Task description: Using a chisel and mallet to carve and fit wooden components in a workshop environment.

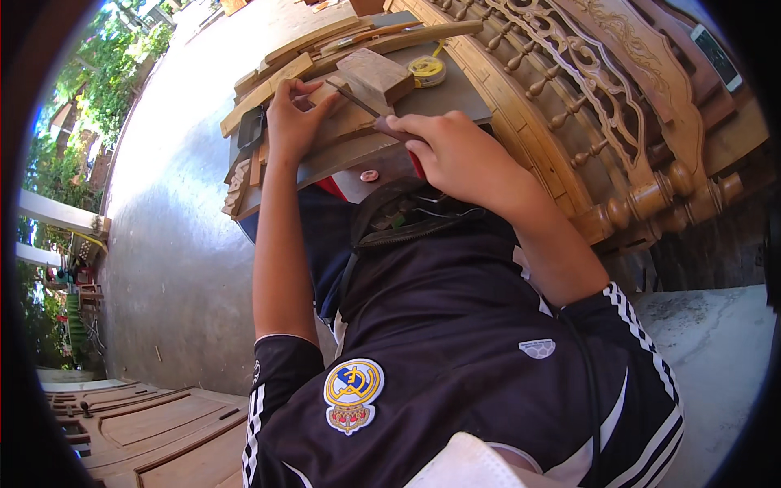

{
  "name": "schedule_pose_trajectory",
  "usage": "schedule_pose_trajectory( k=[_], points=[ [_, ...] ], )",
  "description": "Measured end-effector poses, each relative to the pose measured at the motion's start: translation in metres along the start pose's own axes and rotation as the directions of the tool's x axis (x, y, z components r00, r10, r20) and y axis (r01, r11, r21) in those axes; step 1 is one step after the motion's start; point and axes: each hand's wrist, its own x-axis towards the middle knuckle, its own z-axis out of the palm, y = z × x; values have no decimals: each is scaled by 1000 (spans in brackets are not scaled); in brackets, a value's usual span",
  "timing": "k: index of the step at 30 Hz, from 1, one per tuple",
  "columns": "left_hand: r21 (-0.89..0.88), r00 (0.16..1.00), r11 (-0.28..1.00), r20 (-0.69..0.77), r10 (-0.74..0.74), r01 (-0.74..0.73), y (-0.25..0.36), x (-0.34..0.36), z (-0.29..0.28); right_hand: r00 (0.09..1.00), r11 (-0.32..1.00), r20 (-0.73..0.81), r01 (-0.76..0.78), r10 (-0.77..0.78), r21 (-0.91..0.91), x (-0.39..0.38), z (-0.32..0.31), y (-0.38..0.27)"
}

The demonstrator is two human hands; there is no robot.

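The wooden block (376, 75), a thick, pale piece lying on the grey work table (468, 85), serves as the reference. Right hand (455, 154): closed around the brown handle of a slim tool (358, 101), thumb and index finger forward along the grip; the hand lies on the near, right side of the block, knuckles up, elbow bent outward. The tool's narrow shaft slants away and leftward along the block's near left side. Left hand (294, 118): narrow pinch, thumb opposed to curled fingers, on a small wooden piece (324, 91) just left of the block, beside the shaft's tip; whether tip and piece touch cannot be told. The left forearm reaches nearly straight forward. A yellow tape measure (427, 71) sits just right of the block; wooden strips (342, 42) lie beyond it.
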Motion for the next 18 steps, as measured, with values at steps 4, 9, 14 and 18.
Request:
schedule_pose_trajectory(
  k=[4, 9, 14, 18],
  points=[
    [-14, 998, 999, 51, -36, 37, 10, -1, 2, 982, 986, 91, -164, 164, -12, 37, 12, 7],
    [-51, 1000, 999, 3, 6, -6, -1, 0, 7, 985, 982, 45, -160, 165, -101, 29, 18, 4],
    [-5, 1000, 1000, 9, -2, 2, 2, -2, 2, 1000, 1000, 8, -21, 21, -21, -3, -3, -6],
    [-36, 999, 999, 41, 6, -5, -1, -3, 0, 938, 962, 220, -275, 269, -6, 35, -1, -18]
  ],
)
